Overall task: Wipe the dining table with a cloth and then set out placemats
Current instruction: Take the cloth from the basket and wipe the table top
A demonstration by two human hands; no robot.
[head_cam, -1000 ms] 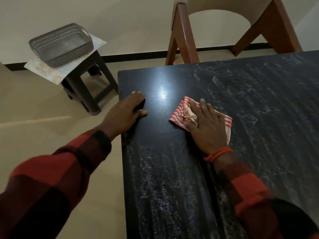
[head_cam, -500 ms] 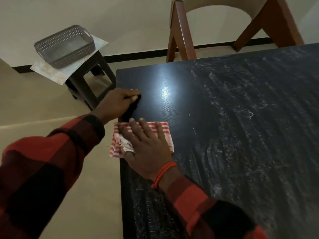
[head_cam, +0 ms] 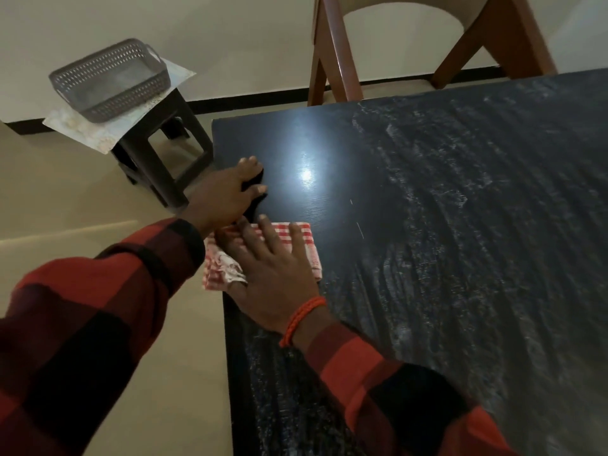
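A: The right hand (head_cam: 273, 268) lies flat, fingers spread, pressing the cloth (head_cam: 217, 264). The cloth overhangs the table (head_cam: 427, 258) edge, so one more outward push probably drops it.

B: The left hand (head_cam: 227, 195), just beyond, sits curled at that edge. Gripping or not, can't tell. Might get bumped.

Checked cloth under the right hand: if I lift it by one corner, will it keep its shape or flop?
Likely floppy: the checked cloth bunches into wrinkles beside the thumb of the right hand. Probably light: one part hangs past the dining table edge, pinned only by flat fingers. It should slide easily on that glossy top.
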